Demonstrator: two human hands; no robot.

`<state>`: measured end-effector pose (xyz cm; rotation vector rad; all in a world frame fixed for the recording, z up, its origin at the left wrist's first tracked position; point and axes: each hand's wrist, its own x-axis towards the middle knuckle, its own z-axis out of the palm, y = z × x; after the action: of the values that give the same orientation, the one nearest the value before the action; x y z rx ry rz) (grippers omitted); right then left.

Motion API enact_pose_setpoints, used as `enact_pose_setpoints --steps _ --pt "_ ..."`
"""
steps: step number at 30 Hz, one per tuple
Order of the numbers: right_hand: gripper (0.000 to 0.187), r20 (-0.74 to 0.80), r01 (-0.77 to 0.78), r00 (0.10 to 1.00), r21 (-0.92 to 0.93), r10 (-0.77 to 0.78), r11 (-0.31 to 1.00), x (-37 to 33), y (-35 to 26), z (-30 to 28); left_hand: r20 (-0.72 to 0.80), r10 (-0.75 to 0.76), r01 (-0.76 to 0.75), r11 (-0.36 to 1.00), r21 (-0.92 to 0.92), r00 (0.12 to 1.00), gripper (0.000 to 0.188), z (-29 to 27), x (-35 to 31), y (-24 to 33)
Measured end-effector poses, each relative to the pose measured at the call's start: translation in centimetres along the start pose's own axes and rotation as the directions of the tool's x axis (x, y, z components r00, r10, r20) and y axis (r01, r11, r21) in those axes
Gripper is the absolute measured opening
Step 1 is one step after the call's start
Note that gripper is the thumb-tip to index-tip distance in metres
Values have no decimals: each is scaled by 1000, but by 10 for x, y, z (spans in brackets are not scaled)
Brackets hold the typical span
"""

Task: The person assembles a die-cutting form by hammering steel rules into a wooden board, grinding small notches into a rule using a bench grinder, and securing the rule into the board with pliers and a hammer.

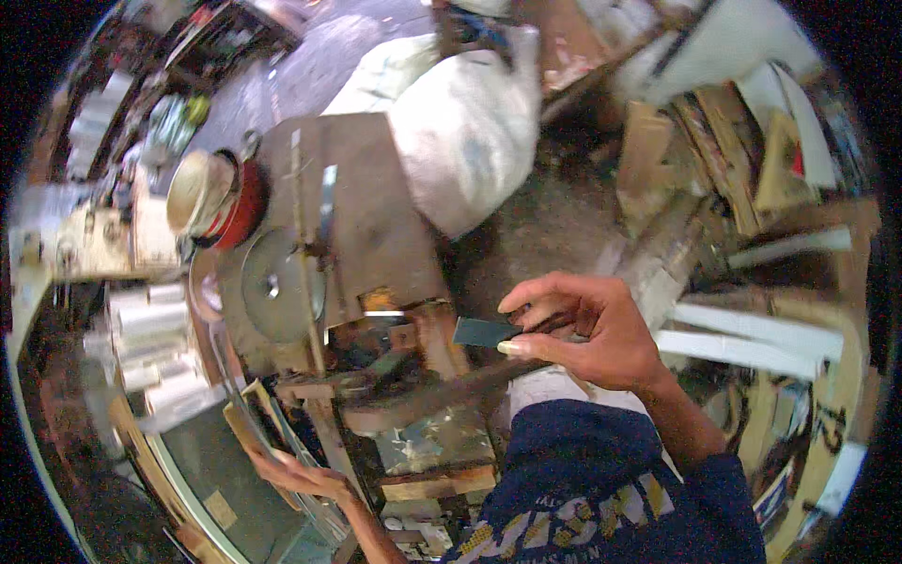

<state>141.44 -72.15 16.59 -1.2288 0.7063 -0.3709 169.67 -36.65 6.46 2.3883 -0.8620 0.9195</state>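
My right hand [587, 329] is closed, pinching a small, dark, flat rectangular piece [484, 333] between thumb and fingers. It is in front of my chest, right of the worn brown workbench [371, 207]. Low on the left, my left hand [299, 475] reaches out with its fingers stretched beside thin upright boards [246, 423]. Motion blurs it, and whether the fingertips touch the boards I cannot tell. Nothing shows in its palm.
A round grey disc [272, 284] and a long thin bar [303, 216] lie on the bench, with a red and white bucket [211, 199] at its left edge. White sacks [474, 122] stand beyond. Wood offcuts [695, 160] and white strips [761, 340] fill the right side.
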Motion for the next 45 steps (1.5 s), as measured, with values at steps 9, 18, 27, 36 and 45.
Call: enact_pose_setpoints --steps 9,18,27,36,45 --pt "48 -414 234 850 -259 -327 937 -297 -1 -106 530 730 632 175 -755 432 9 -118 2 438" --pt "36 -940 227 75 -308 -332 924 -686 158 -136 19 997 482 -17 -876 70 10 -339 -299 609" --pt "19 -822 -80 -569 63 6 995 -954 315 -47 -469 707 636 -35 -771 -529 33 -505 -581 646" --pt "10 -321 115 -935 135 153 984 -1199 471 13 -381 614 592 178 -786 -691 43 -596 -842 596" --pt "18 -636 56 -761 135 130 989 -1424 579 -67 -80 201 178 537 -824 -976 43 -607 -968 583"
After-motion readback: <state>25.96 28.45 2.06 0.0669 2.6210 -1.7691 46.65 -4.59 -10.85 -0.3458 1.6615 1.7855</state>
